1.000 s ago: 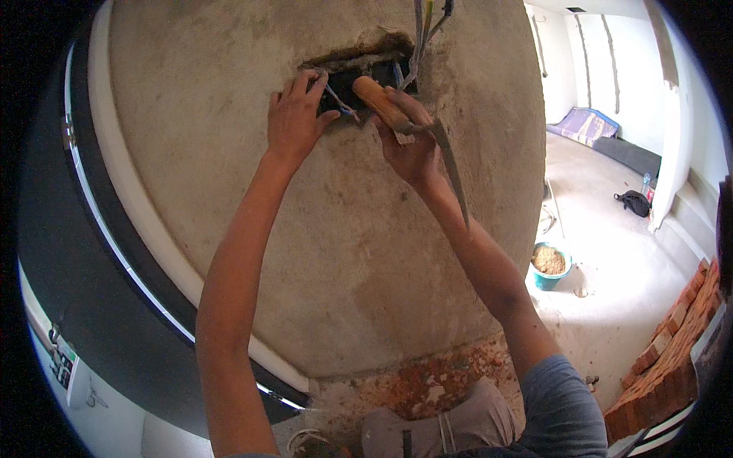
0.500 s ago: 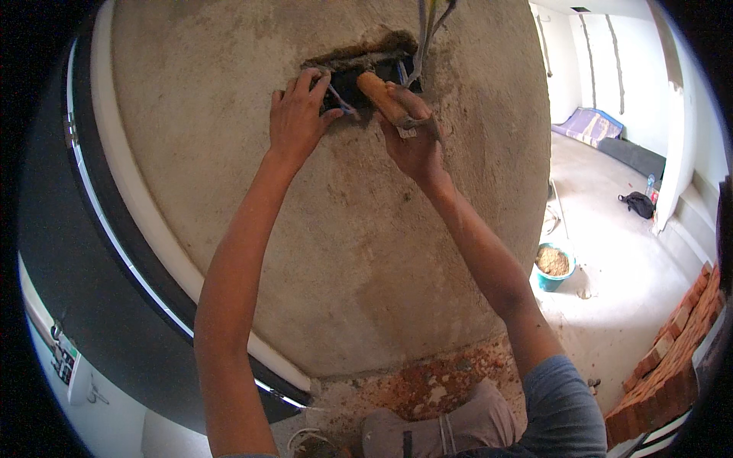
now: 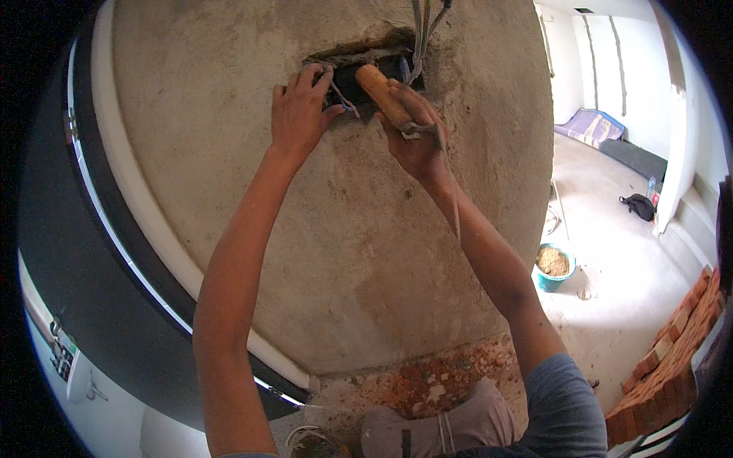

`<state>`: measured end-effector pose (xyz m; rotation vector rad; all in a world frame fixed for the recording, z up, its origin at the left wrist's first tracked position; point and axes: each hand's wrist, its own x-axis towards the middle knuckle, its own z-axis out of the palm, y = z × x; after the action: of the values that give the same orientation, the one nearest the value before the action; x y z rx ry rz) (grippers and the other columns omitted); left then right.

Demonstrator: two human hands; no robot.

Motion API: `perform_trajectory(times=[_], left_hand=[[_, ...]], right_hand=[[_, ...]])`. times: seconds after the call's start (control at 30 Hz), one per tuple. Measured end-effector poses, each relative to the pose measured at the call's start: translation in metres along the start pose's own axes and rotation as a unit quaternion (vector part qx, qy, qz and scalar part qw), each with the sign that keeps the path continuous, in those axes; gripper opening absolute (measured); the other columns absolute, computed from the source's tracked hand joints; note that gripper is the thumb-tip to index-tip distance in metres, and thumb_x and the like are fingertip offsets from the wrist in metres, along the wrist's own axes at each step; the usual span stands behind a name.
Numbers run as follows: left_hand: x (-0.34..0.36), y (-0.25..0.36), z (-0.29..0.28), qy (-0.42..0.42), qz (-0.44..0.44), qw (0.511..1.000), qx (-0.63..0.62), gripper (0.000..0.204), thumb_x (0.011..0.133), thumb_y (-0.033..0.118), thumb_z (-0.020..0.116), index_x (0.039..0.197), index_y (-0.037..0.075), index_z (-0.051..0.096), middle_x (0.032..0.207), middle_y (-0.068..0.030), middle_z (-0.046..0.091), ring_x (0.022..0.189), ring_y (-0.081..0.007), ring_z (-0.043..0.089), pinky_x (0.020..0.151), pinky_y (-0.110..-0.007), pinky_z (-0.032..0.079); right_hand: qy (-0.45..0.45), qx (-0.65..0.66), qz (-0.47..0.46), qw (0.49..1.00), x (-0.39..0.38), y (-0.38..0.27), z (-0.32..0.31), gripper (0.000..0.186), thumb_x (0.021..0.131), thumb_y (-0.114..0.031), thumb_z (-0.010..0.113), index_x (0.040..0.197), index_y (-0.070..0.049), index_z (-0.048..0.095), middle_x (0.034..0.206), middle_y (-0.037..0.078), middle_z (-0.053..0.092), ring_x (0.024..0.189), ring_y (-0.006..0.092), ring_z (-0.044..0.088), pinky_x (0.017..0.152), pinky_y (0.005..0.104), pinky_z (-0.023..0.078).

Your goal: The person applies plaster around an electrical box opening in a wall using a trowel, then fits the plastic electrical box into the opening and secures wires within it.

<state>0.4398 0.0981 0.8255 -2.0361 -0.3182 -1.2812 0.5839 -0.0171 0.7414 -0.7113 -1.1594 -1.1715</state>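
Observation:
A black electrical box (image 3: 347, 82) sits in a rough rectangular recess in the plastered wall. My left hand (image 3: 300, 111) is at the box's left edge, fingers bent over its upper corner and thumb lower down. Beside the thumb, thin wires (image 3: 347, 102) stick out of the box. My right hand (image 3: 416, 137) is closed around a trowel by its wooden handle (image 3: 382, 93), the handle's butt pointing up at the box opening. The trowel's blade is seen nearly edge-on along my right wrist. Grey cables (image 3: 419, 46) hang down to the box's right end.
Grey-brown plaster wall (image 3: 359, 252) fills the middle. On the floor to the right stand a green bucket (image 3: 555, 267) of sandy material, stacked red bricks (image 3: 672, 351) and a black bag (image 3: 638, 206). A dark panel (image 3: 114, 305) curves along the left. A rolled mat (image 3: 592, 127) lies farther back.
The trowel has tilted in my right hand: its handle's butt is slightly higher, and the blade's thin edge now shows along my wrist. My left hand stays almost in place.

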Motion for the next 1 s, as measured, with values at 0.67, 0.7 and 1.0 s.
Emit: perform_trajectory(times=[0.67, 0.7, 1.0], left_hand=[[-0.002, -0.009, 0.005, 0.036, 0.043, 0.998, 0.041, 0.062, 0.079, 0.044, 0.068, 0.131, 0.014, 0.054, 0.126, -0.0021, 0.05, 0.114, -0.0209, 0.05, 0.091, -0.041, 0.04], [-0.003, -0.011, 0.003, 0.033, 0.045, 0.998, 0.04, 0.062, 0.079, 0.044, 0.068, 0.131, 0.014, 0.054, 0.126, -0.002, 0.05, 0.114, -0.0209, 0.05, 0.091, -0.042, 0.04], [0.002, -0.017, -0.012, -0.047, 0.07, 0.996, 0.042, 0.058, 0.082, 0.029, 0.068, 0.135, 0.015, 0.049, 0.131, -0.0096, 0.045, 0.121, -0.0301, 0.045, 0.096, -0.047, 0.039]], right_hand=[[-0.564, 0.032, 0.44, 0.698, -0.184, -0.094, -0.179, 0.052, 0.081, -0.02, 0.058, 0.125, 0.001, 0.042, 0.105, 0.019, 0.057, 0.098, 0.0296, 0.057, 0.08, 0.0433, 0.045], [-0.61, 0.018, 0.449, 0.653, -0.174, -0.093, -0.18, 0.053, 0.081, -0.021, 0.058, 0.127, 0.0, 0.042, 0.106, 0.02, 0.057, 0.099, 0.0293, 0.057, 0.081, 0.0435, 0.044], [-0.564, 0.073, 0.322, 0.757, -0.049, -0.05, -0.154, 0.045, 0.095, -0.039, 0.053, 0.123, -0.003, 0.051, 0.093, 0.011, 0.061, 0.086, 0.0235, 0.059, 0.077, 0.0367, 0.049]])
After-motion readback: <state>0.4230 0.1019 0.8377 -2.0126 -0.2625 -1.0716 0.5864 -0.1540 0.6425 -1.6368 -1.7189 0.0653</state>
